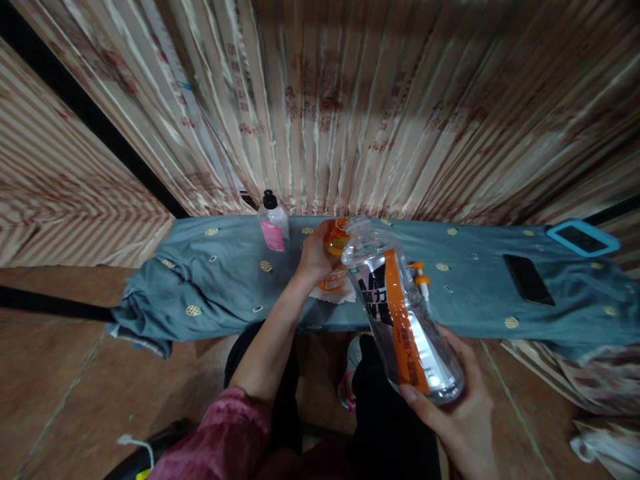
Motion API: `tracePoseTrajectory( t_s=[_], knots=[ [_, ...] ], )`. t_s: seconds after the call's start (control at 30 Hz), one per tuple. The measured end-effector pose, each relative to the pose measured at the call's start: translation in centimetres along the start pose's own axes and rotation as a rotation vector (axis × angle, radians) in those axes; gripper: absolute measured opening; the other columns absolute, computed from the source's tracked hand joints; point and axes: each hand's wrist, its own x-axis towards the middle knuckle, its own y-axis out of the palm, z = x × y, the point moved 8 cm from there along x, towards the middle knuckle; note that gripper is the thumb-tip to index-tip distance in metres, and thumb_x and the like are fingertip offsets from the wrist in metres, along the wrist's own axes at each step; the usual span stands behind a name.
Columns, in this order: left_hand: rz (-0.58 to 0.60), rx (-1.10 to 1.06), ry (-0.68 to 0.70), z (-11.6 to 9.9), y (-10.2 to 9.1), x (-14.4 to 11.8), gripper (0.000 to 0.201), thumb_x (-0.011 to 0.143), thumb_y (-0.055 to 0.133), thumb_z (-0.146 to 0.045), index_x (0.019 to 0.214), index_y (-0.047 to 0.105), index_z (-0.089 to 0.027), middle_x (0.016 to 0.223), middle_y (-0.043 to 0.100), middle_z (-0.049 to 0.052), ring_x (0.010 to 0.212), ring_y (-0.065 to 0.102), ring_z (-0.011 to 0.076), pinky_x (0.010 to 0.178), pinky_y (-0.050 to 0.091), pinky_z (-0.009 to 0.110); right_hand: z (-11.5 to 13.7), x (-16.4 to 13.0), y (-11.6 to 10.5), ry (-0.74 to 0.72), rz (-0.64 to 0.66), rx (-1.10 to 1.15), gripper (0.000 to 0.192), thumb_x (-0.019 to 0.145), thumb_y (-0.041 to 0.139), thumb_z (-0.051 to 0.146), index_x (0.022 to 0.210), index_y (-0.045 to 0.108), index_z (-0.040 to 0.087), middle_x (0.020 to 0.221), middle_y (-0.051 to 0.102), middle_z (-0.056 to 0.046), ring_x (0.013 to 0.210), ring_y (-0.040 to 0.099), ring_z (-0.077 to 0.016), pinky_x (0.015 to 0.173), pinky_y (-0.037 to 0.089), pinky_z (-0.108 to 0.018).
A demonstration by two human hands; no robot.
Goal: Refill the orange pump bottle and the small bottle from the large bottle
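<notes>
My right hand [463, 400] grips the base of a large clear bottle [400, 320] with a silver, black and orange label. The bottle is tilted, its neck up and to the left. My left hand [319, 253] is wrapped round a small orange bottle [338, 237] close to the neck of the large one. Whether the two mouths touch, I cannot tell. Under the orange bottle, a white paper [345, 293] lies on the cloth. An orange and white pump head [423, 277] lies just right of the large bottle, partly hidden by it.
A clear bottle with a pink label and black cap [273, 227] stands at the left on the cloth-covered bench [225, 293]. At the right are a black phone [529, 279] and a blue-framed tablet [583, 238]. Striped sheeting [340, 133] hangs right behind the bench.
</notes>
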Motion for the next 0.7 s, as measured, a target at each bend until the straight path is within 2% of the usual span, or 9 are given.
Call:
tracePoseTrajectory(
  t_s=[0.13,0.3,0.5,0.7],
  knots=[
    [-0.022,0.054,-0.014,-0.3,-0.5,-0.4,0.051,0.066,0.085,-0.021,0.112,0.064,-0.017,0.107,0.077,0.008,0.096,0.074,0.0245,0.087,0.058,0.036,0.1,0.0,0.0,-0.003,0.009,0.029,0.079,0.061,0.085,0.058,0.129,0.062,0.025,0.125,0.069,-0.008,0.109,0.068,-0.0290,0.090,0.054,-0.041],
    [-0.048,0.091,-0.039,-0.7,-1.2,-0.9,0.045,0.068,0.083,-0.020,0.109,0.065,-0.018,0.105,0.077,0.008,0.094,0.074,0.0241,0.086,0.058,0.035,1.1,0.0,0.5,0.085,0.014,0.036,0.080,0.065,0.079,0.066,0.128,0.058,0.022,0.126,0.066,-0.009,0.114,0.065,-0.0293,0.098,0.050,-0.042],
    [-0.067,0.086,-0.062,-0.3,-1.6,-1.5,0.048,0.070,0.082,-0.019,0.113,0.063,-0.019,0.111,0.076,0.010,0.099,0.074,0.0248,0.087,0.058,0.035,2.1,-0.2,0.8,0.081,0.038,-0.001,0.080,0.066,0.077,0.068,0.128,0.058,0.022,0.124,0.067,-0.008,0.111,0.066,-0.0276,0.096,0.050,-0.040],
    [-0.059,0.128,-0.062,-0.3,-1.7,-1.7,0.049,0.070,0.084,-0.024,0.114,0.063,-0.018,0.112,0.075,0.009,0.101,0.073,0.0256,0.090,0.057,0.037,0.8,-0.3,0.1,0.025,0.042,-0.046,0.081,0.070,0.076,0.069,0.134,0.057,0.024,0.130,0.065,-0.009,0.117,0.064,-0.0289,0.096,0.051,-0.040]
  ],
)
